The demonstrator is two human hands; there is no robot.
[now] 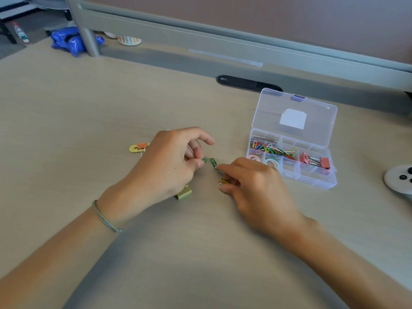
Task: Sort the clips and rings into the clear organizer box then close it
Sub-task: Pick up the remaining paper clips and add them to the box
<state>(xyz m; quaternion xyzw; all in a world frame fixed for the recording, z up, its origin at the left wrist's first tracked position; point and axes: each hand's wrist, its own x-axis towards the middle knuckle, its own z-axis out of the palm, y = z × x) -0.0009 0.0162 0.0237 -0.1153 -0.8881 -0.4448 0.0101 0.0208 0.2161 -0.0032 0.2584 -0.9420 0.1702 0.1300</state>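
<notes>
The clear organizer box (312,177) stands open at the right, its lid (294,117) tilted back. Its compartments hold coloured paper clips (273,150), pink and mint rings (270,162) and orange binder clips (315,161). My left hand (169,166) pinches a green paper clip (204,161) between thumb and finger. My right hand (252,184) touches another green paper clip (213,163) with its index fingertip and holds a yellow clip (223,181) under its curled fingers. An olive binder clip (184,192) lies below my left hand. An orange binder clip (142,146) sits on a yellow ring (134,149) at the left.
A grey partition rail (223,47) runs along the back of the wooden desk (66,121). A black cable slot (247,83) lies behind the box. A white round device (399,179) sits at the right edge. A blue bag (69,41) and a striped cup (129,40) are far left.
</notes>
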